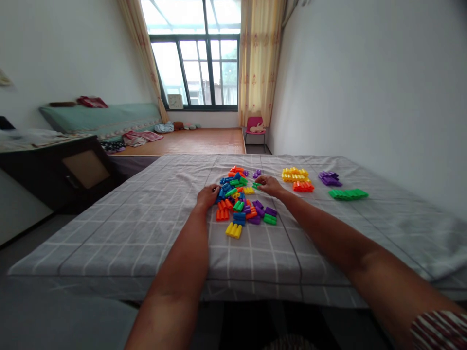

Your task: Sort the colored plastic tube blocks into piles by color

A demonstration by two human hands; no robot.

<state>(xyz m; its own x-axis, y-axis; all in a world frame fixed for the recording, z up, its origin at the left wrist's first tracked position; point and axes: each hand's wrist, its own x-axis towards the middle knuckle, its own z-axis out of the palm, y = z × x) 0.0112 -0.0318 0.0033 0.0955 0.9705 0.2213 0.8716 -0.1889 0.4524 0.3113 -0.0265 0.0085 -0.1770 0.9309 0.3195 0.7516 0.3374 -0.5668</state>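
Note:
A loose pile of small plastic tube-shaped building pieces (pixel 239 206) in blue, orange, green, yellow and purple lies on the checked cloth. At its left edge, my left hand (pixel 208 196) has its fingers curled beside blue pieces (pixel 221 195); what they hold, if anything, is hidden. My right hand (pixel 269 185) pinches a green piece (pixel 256 185) at the pile's right side. Close by are yellow pieces (pixel 249 190) and a purple one (pixel 257 173). A yellow set (pixel 233 230) lies nearest to me.
Sorted groups lie to the right: yellow (pixel 295 174), orange (pixel 303 186), purple (pixel 330 178) and green (pixel 348 194). The grey checked tablecloth (pixel 146 221) covers the table. Beyond are a wooden-topped bed (pixel 204 138), a pink chair (pixel 254 122) and a dark cabinet (pixel 78 170) at left.

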